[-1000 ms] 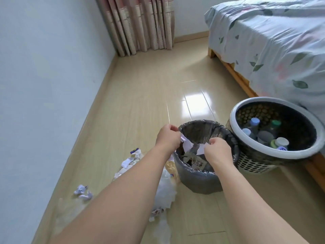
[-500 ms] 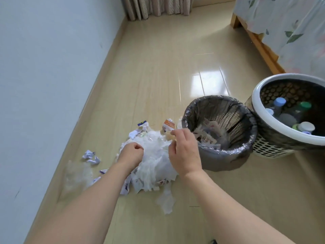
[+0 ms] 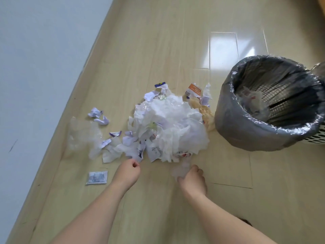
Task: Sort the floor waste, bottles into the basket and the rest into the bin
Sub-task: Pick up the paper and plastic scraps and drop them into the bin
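A heap of torn white paper and plastic waste (image 3: pixel 168 127) lies on the wooden floor. The bin (image 3: pixel 263 136), lined with a grey bag and holding a few scraps, stands just right of the heap. Only a white perforated edge of the basket (image 3: pixel 317 138) shows behind the bin; no bottles are in view. My left hand (image 3: pixel 127 173) is at the heap's near edge with thumb and fingers curled together, and nothing shows between them. My right hand (image 3: pixel 192 178) grips a translucent plastic scrap (image 3: pixel 181 169) at the heap's near right edge.
A small printed sachet (image 3: pixel 96 177) lies left of my left hand. Clear plastic film (image 3: pixel 82 134) and crumpled paper bits (image 3: pixel 98 116) lie near the wall (image 3: pixel 35 67). An orange and white wrapper (image 3: pixel 193 90) sits behind the heap.
My hands left the bin, came down onto the heap, then drew back to its near edge. My right hand took hold of a plastic scrap. The view tilted down and the basket slid out of frame.
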The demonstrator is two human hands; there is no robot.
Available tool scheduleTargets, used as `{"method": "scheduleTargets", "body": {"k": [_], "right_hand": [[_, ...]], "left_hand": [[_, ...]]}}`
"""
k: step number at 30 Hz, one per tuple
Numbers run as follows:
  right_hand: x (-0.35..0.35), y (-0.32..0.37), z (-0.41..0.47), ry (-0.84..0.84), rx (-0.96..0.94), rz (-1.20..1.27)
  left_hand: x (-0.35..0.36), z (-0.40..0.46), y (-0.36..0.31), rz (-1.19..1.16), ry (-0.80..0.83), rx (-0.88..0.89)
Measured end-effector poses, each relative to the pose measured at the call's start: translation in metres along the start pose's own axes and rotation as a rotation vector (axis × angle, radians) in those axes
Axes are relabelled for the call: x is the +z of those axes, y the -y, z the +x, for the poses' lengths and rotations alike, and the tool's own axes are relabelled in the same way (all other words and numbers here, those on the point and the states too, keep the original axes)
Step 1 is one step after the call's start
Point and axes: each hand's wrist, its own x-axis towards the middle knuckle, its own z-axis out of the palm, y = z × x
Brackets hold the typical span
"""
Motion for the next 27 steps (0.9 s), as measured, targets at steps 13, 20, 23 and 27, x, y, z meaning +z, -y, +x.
{"method": "scheduleTargets", "body": {"k": [13, 20, 23, 27], "right_hand": [[0.04, 0.072, -0.044, 0.257, -0.229, 0.238], [0.011, 0.101, -0.04, 0.432, -0.227, 0.284], [-0.006, 0.099, -0.031, 0.422, -0.222, 0.255], [-0.033, 0.1, -0.024, 0.456, -0.242, 0.18]], "left_hand": [[-0.031, 0.005, 0.079, 0.12, -0.305, -0.37], [-0.018, 0.001, 0.104, 0.502, -0.167, -0.149], [-0.013, 0.003, 0.095, 0.638, -0.15, -0.081], [-0.002, 0.008, 0.09, 0.55, -0.11, -0.072]]}}
